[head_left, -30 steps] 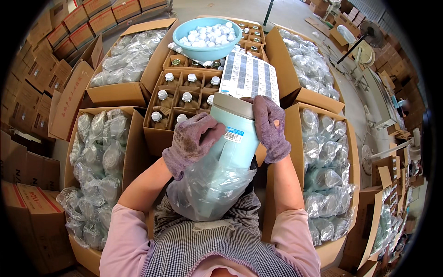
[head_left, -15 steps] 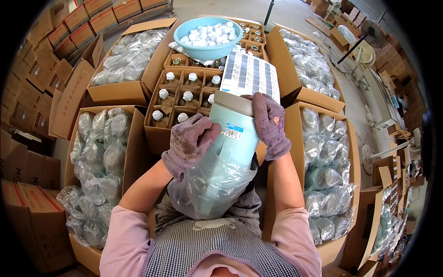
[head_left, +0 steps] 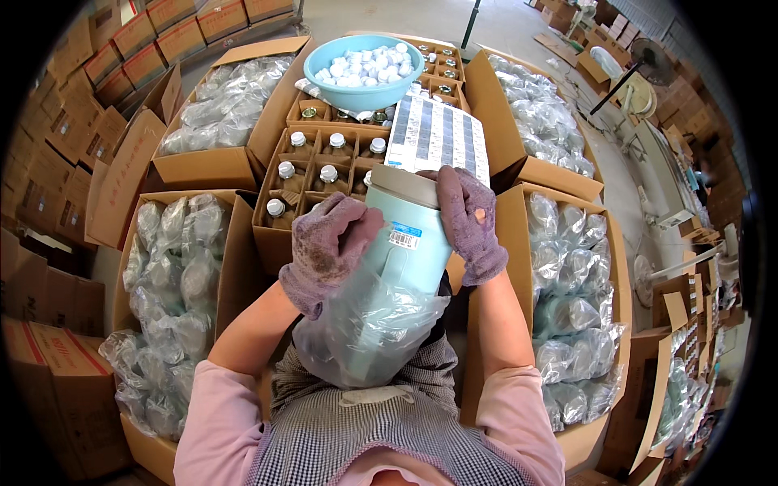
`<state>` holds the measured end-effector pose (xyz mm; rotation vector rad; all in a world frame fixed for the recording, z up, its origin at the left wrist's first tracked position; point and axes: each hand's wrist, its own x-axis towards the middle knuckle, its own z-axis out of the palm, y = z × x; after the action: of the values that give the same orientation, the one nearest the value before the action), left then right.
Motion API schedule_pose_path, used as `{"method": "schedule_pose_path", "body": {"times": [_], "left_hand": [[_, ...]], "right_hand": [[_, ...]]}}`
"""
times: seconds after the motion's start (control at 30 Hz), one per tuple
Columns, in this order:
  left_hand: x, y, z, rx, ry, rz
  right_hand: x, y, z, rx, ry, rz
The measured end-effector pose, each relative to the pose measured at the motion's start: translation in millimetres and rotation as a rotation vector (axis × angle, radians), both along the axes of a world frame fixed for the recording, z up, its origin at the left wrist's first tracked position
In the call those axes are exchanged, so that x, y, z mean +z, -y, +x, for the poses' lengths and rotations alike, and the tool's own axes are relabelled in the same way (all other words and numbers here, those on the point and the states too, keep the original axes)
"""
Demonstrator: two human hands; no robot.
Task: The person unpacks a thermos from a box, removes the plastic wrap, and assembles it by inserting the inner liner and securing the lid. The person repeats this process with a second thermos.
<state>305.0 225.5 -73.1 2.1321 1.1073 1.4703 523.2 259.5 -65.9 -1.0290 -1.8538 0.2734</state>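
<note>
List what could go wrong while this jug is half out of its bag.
1. The clear plastic bag hangs loose around the light-blue jug; it may snag or tear.
2. The gloved left hand and right hand grip smooth sides; the jug might slip onto the capped bottles below.

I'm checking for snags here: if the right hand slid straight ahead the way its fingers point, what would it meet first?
Probably the sheet of labels just beyond the right hand, which grips the cup; depth is unclear.

White barcode label (head_left: 403, 237) on pale blue flask (head_left: 403, 231); label sheet (head_left: 438, 136) above; brown cartons (head_left: 212, 166) around
</note>
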Motion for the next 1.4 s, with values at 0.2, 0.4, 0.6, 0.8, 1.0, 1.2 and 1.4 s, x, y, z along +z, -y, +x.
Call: {"method": "schedule_pose_path", "body": {"times": [0.2, 0.4, 0.6, 0.8, 1.0, 1.2, 1.4], "left_hand": [[-7, -4, 4, 0.033, -0.110, -0.023], [-1, -1, 13, 0.003, -0.069, -0.090], [-5, -5, 2, 0.018, -0.052, -0.020], [-8, -7, 3, 0.005, -0.114, -0.022], [-6, -12, 4, -0.018, -0.177, 0.031], [0, -11, 2, -0.048, -0.101, -0.025], [20, -22, -19, -0.244, -0.216, -0.057]], "right_hand": [[-8, 0, 1, -0.015, -0.016, -0.026], [-8, -1, 0, -0.013, -0.003, 0.033], [-7, -4, 2, 0.013, 0.049, 0.119], [-12, -3, 3, -0.013, 0.068, 0.157], [-8, 0, 3, -0.008, 0.046, 0.134], [-7, -5, 7, -0.009, 0.181, 0.156], [-3, -6, 6, -0.049, 0.399, 0.292]]}}
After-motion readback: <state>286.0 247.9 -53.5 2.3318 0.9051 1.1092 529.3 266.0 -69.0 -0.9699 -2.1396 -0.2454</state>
